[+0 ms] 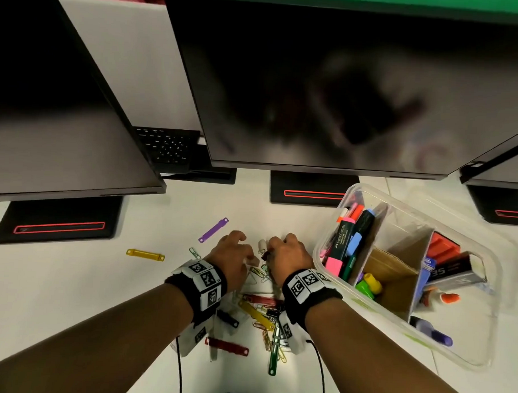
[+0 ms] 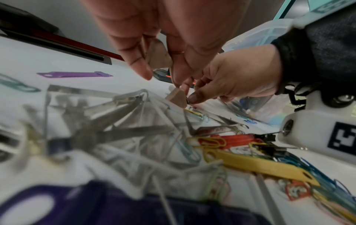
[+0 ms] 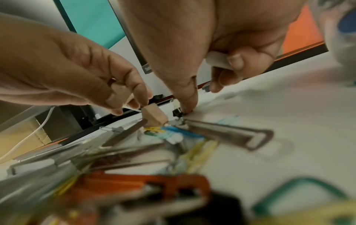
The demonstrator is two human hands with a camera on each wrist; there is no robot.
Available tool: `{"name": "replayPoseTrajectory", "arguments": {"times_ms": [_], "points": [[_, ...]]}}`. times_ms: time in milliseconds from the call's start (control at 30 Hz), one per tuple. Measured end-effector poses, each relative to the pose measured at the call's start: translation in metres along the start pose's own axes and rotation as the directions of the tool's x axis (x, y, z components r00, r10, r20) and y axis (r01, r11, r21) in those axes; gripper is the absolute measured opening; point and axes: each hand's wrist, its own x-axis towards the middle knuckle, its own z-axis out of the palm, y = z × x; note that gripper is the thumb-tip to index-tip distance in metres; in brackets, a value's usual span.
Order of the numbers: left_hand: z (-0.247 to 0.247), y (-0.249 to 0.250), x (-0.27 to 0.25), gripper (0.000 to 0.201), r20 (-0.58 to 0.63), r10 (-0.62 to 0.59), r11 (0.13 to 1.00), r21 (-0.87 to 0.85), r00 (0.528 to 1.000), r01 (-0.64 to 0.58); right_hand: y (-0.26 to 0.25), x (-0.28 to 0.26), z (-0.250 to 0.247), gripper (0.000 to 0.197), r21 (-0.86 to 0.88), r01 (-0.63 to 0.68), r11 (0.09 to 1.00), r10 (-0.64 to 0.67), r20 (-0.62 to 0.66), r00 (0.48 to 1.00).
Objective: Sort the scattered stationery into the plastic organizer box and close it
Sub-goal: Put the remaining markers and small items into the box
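Note:
Both hands hover side by side over a pile of paper clips and plastic fasteners (image 1: 261, 312) on the white desk. My left hand (image 1: 240, 250) pinches a beige eraser wedge (image 2: 158, 56) between its fingers, and its fingertips reach down to a second beige eraser (image 2: 177, 97) on the desk. My right hand (image 1: 274, 248) grips a white eraser (image 3: 216, 60) in its curled fingers while its thumb tip presses a small black binder clip (image 3: 177, 113). The clear plastic organizer box (image 1: 464, 352) stands open at the right, holding markers and highlighters (image 1: 346, 244) between cardboard dividers.
Loose fasteners lie around: purple (image 1: 213, 230), yellow (image 1: 145, 254), red (image 1: 227, 346), green (image 1: 273, 357). Dark monitors (image 1: 315, 94) overhang the back of the desk, with black stands (image 1: 57, 226) beneath them. Cables run down from both wrists.

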Motion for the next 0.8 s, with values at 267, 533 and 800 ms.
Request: {"name": "replayPoseTrajectory", "arguments": {"times_ms": [267, 533, 800], "points": [[0.006, -0.010, 0.001, 0.035, -0.026, -0.003, 0.999, 0.046, 1.000, 0.004, -0.012, 0.010, -0.001, 0.035, 0.053, -0.033, 0.998, 0.034, -0.008, 0.999], [0.014, -0.031, -0.013, 0.036, -0.016, -0.004, 0.997, 0.077, 1.000, 0.005, -0.024, 0.002, 0.001, 0.030, 0.104, -0.050, 0.993, 0.049, 0.015, 0.999], [0.009, -0.017, -0.001, 0.034, -0.108, 0.072, 0.996, 0.051, 0.992, -0.067, -0.005, -0.091, -0.061, 0.017, 0.383, 0.265, 0.885, -0.088, -0.422, 0.902]]}}
